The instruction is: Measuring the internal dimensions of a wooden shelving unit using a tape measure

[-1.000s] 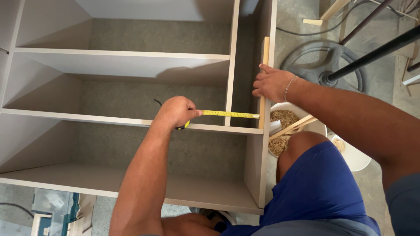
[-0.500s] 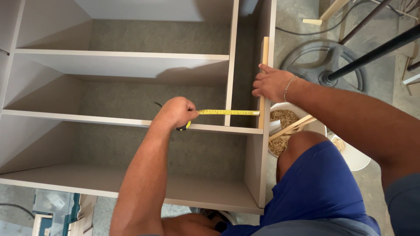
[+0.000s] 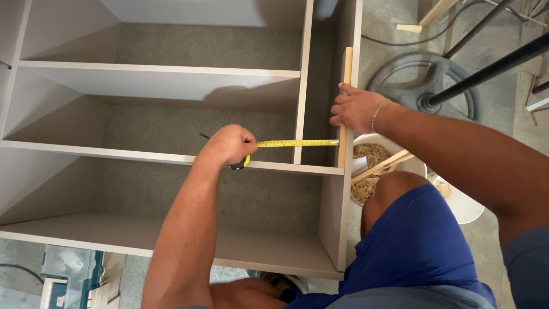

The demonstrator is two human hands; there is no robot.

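Left hand point(image 3: 227, 146) grips tape measure point(image 3: 239, 163); right hand point(image 3: 355, 109) pinches wood strip point(image 3: 344, 109).
Yellow blade point(image 3: 297, 143) spans across to the strip, inside the cabinet point(image 3: 160, 74).

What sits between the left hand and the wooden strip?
Head view: the yellow tape runs from the left hand to the wooden strip, crossing the upright divider.

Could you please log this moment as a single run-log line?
left hand: grips tape measure | yellow blade: stretched to wooden strip | right hand: steadies strip on cabinet side panel

Bright, even daylight; soft shadows inside the cabinet point(image 3: 171, 86); sharp focus.
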